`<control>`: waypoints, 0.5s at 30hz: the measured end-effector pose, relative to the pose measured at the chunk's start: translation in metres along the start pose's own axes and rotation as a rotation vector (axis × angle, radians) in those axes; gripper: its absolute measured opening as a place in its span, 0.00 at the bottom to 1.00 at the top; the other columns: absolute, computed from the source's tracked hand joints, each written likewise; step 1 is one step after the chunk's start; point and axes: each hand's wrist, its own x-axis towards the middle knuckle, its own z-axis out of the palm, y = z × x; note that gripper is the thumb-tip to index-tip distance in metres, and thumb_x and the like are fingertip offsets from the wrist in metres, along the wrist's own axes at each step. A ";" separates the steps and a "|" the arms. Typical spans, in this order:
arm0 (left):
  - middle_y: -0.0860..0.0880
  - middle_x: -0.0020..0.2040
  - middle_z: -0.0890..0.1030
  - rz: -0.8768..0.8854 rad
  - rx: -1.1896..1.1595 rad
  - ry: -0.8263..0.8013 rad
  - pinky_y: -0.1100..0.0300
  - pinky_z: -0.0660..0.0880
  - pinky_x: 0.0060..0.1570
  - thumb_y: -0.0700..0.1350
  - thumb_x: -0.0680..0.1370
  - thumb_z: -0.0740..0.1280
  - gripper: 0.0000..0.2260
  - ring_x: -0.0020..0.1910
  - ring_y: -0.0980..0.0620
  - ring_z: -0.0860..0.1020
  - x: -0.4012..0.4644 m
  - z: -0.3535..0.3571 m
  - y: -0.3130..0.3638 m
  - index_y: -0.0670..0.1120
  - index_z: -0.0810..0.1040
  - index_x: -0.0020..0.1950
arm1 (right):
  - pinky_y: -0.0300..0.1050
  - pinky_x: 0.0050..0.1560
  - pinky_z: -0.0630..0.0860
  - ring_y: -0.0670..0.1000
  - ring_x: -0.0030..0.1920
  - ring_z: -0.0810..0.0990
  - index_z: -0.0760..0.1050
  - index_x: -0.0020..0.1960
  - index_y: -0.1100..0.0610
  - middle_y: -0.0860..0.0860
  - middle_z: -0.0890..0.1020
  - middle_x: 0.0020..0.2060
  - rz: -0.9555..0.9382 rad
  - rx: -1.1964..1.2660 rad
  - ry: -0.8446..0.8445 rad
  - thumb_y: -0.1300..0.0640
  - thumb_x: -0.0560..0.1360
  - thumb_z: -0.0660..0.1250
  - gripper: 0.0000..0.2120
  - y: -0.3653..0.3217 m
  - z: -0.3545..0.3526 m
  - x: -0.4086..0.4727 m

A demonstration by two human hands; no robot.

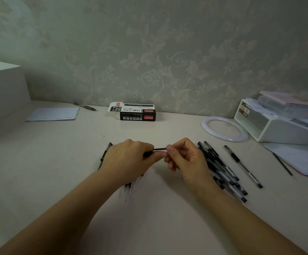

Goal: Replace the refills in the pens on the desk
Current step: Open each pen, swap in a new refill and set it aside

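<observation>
Above the middle of the desk my left hand [129,159] grips a black pen [150,153] by its barrel. My right hand [184,156] pinches the thin dark end [160,149] that sticks out of it; whether that end is a refill or the pen's tip I cannot tell. A pile of several clear pens with black caps [223,172] lies just right of my right hand. One more pen [242,165] lies apart, further right. Another black pen [105,155] lies behind my left hand. A blurred clear piece [131,186] shows under my left wrist.
A black, white and red refill box [137,112] stands by the wall. A white ring [224,128], a white organiser tray [278,124] and loose papers [300,161] with a thin black refill [282,164] fill the right. A notepad [53,114] and a pen [85,106] lie back left.
</observation>
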 end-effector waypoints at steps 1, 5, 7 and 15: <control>0.52 0.24 0.70 -0.020 -0.001 -0.002 0.62 0.60 0.24 0.76 0.68 0.43 0.31 0.24 0.57 0.68 0.000 0.000 0.000 0.50 0.65 0.32 | 0.37 0.35 0.76 0.47 0.32 0.78 0.73 0.47 0.64 0.53 0.82 0.33 -0.024 0.003 0.027 0.61 0.79 0.66 0.06 0.000 -0.001 0.000; 0.54 0.31 0.72 -0.066 -0.084 -0.085 0.60 0.60 0.25 0.66 0.77 0.50 0.18 0.28 0.57 0.70 -0.002 -0.001 0.002 0.52 0.60 0.44 | 0.41 0.44 0.80 0.46 0.39 0.83 0.75 0.47 0.56 0.50 0.84 0.39 -0.108 -0.276 0.139 0.60 0.77 0.69 0.03 0.005 -0.009 0.002; 0.54 0.35 0.72 -0.059 -0.161 -0.099 0.60 0.61 0.26 0.55 0.81 0.55 0.10 0.30 0.56 0.71 -0.004 -0.002 0.004 0.51 0.59 0.46 | 0.39 0.44 0.78 0.43 0.41 0.81 0.75 0.46 0.55 0.46 0.82 0.38 -0.155 -0.556 0.118 0.60 0.75 0.70 0.04 0.008 -0.012 0.001; 0.52 0.48 0.69 -0.014 -0.181 -0.116 0.57 0.71 0.37 0.49 0.81 0.58 0.05 0.38 0.51 0.72 -0.004 -0.008 0.008 0.48 0.67 0.52 | 0.42 0.45 0.76 0.44 0.42 0.78 0.78 0.45 0.54 0.46 0.81 0.41 -0.227 -0.888 -0.076 0.60 0.75 0.69 0.02 0.011 -0.013 0.000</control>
